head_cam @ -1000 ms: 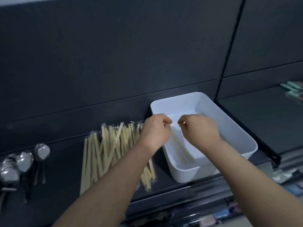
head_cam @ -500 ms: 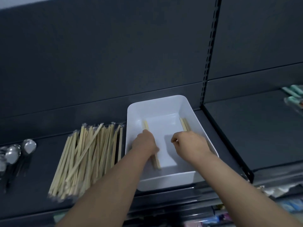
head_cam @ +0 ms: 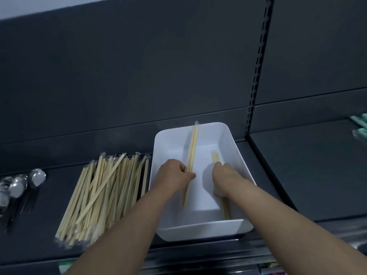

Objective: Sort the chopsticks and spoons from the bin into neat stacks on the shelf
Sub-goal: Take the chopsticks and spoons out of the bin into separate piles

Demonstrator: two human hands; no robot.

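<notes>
- Gripping a pair of chopsticks [head_cam: 192, 147] low on its length, your left hand [head_cam: 174, 175] has thumb and curled fingers closed round it over the white bin [head_cam: 200, 233]. Its long axis runs away from you, and the far tip reaches past the back rim.
- Your right hand [head_cam: 226, 179] covers a second pair [head_cam: 215, 158] lying along the bin's right wall and pointing the same way. The fingers curl down, but you cannot tell whether they have hold of it.
- That pair's near end is blurred.
- A pile of chopsticks [head_cam: 105, 191] lies on the shelf [head_cam: 297, 175] left of the bin, slightly fanned. The spoons [head_cam: 19, 185] further left are cut off by the frame edge.
</notes>
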